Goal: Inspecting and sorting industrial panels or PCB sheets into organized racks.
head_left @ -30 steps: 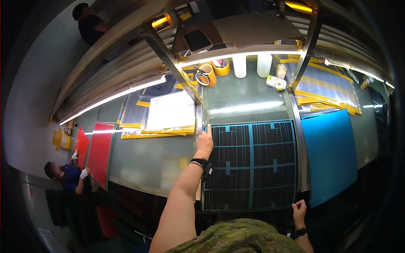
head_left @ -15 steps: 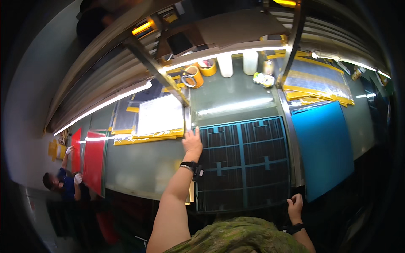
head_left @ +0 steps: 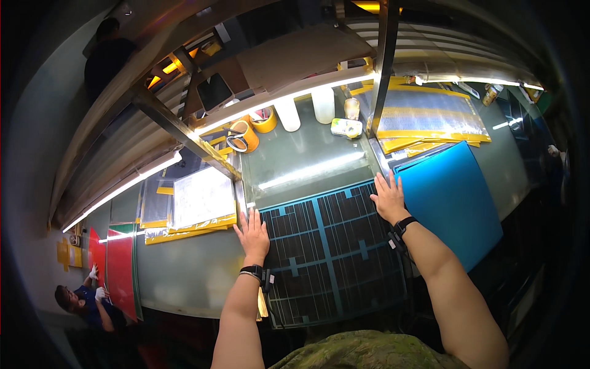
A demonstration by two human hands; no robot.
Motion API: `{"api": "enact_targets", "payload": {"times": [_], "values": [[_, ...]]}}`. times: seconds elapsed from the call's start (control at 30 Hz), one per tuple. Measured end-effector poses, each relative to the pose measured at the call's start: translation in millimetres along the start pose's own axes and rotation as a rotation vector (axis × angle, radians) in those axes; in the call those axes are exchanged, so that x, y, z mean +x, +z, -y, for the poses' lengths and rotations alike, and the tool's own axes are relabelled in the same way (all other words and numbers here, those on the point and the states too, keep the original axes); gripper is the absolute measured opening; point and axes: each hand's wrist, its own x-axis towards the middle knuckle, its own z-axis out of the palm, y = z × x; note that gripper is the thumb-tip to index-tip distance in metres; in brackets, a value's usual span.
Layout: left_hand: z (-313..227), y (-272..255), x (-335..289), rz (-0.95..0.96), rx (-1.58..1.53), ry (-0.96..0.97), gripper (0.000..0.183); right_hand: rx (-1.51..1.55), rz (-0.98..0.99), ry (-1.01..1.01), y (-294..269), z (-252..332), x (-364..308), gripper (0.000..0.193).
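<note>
Flat on the bench (head_left: 203, 277) near its front edge, dark gridded panel (head_left: 329, 246), long axis roughly front to back; left hand (head_left: 253, 230) and right hand (head_left: 388, 198) pressed open-palmed on far corners; near edge hidden by torso

I note both hands lie flat on the dark gridded panel: left hand (head_left: 253, 232) at its far left corner, right hand (head_left: 387, 198) at its far right corner. Beyond the panel I see an open strip of table (head_left: 307, 161), bounded far by tape rolls (head_left: 244, 136), two white bottles (head_left: 305, 109) and a small green box (head_left: 346, 127). A slanted metal post (head_left: 184, 136) blocks the far left; an upright post (head_left: 382, 67) blocks the far right. The blue sheet (head_left: 452, 200) lies just beside the right hand. Yellow-edged sheets (head_left: 196, 200) crowd the left. The low shelf (head_left: 295, 52) limits overhead room.
</note>
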Motion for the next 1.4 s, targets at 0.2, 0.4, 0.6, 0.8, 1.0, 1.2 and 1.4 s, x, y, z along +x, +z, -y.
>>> {"api": "enact_targets", "payload": {"times": [0.2, 0.4, 0.6, 0.8, 1.0, 1.2, 1.4], "values": [[-7.7, 5.8, 1.0, 0.019, -0.13, -0.039, 0.053, -0.326, 0.161, -0.203, -5.1, -2.1, 16.3, 0.057], [-22.6, 10.6, 0.4, -0.047, -0.118, -0.131, 0.063, -0.004, 0.019, -0.141, -10.4, -12.8, -28.4, 0.062], [-16.2, 9.0, -1.0, -0.018, -0.055, -0.182, 0.067, 0.179, 0.219, -0.184, -70.0, -5.0, -223.5, 0.073], [-22.2, -18.4, -91.5, 0.001, -0.072, -0.105, 0.076, 0.226, 0.451, -0.148, -113.8, -13.5, -344.7, 0.066], [-27.3, -57.8, -302.9, 0.239, -0.128, -0.183, 0.067, 0.292, 0.272, -0.229, -116.1, -32.6, -285.6, 0.073], [-34.7, -56.2, -337.2, -0.156, -0.362, -0.677, 0.044, 0.247, 0.213, -0.454, -95.0, -37.4, -228.4, 0.069], [-32.2, -37.7, -328.5, 0.154, -1.647, -1.238, 0.031, 0.218, 0.141, -0.594, -66.5, -31.8, -216.9, 0.063]]}}
